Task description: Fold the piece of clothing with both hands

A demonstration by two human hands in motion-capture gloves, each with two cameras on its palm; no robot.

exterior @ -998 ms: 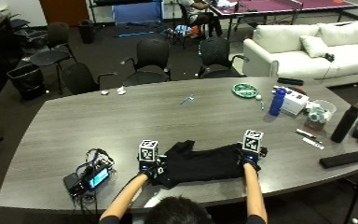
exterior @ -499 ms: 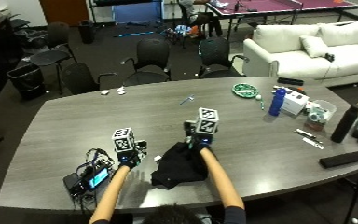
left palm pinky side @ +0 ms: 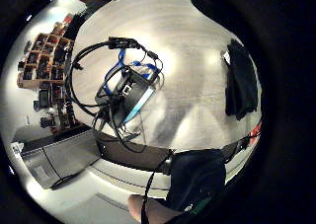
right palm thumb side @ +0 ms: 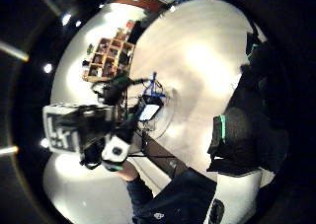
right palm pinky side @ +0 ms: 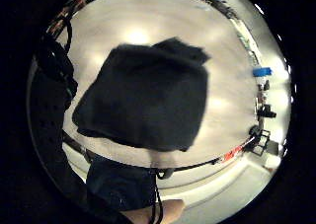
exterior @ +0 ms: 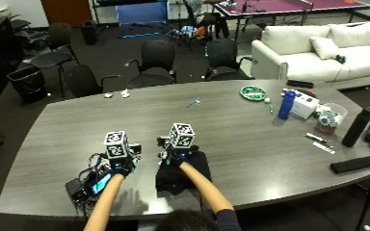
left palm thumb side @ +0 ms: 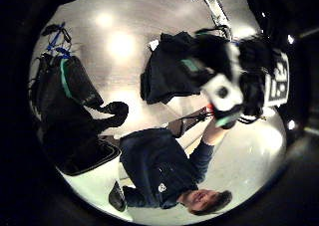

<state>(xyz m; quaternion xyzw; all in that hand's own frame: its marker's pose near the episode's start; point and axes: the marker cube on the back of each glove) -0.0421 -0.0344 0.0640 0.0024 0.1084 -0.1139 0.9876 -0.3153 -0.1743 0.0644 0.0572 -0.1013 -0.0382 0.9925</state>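
Observation:
The black piece of clothing (exterior: 186,179) lies folded into a compact block on the grey table (exterior: 249,139), near the edge by the person. My right hand (exterior: 177,155) hovers at its far left corner. The right little finger side palm view shows the folded clothing (right palm pinky side: 143,100) flat on the table with no fingers on it. My left hand (exterior: 119,164) is off the clothing, to its left, holding nothing. From the left palm, the clothing (left palm thumb side: 169,71) shows beside the right hand (left palm thumb side: 234,86).
A black device with tangled cables (exterior: 87,186) sits just left of my left hand near the table edge. Far right stand a blue bottle (exterior: 287,105), a white box (exterior: 307,103), a green plate (exterior: 254,92), a black bottle (exterior: 355,127) and a black case (exterior: 355,164).
A second ago both hands held the spread clothing at its two ends. The right hand swept across to the left, and the clothing now lies folded with both hands off it.

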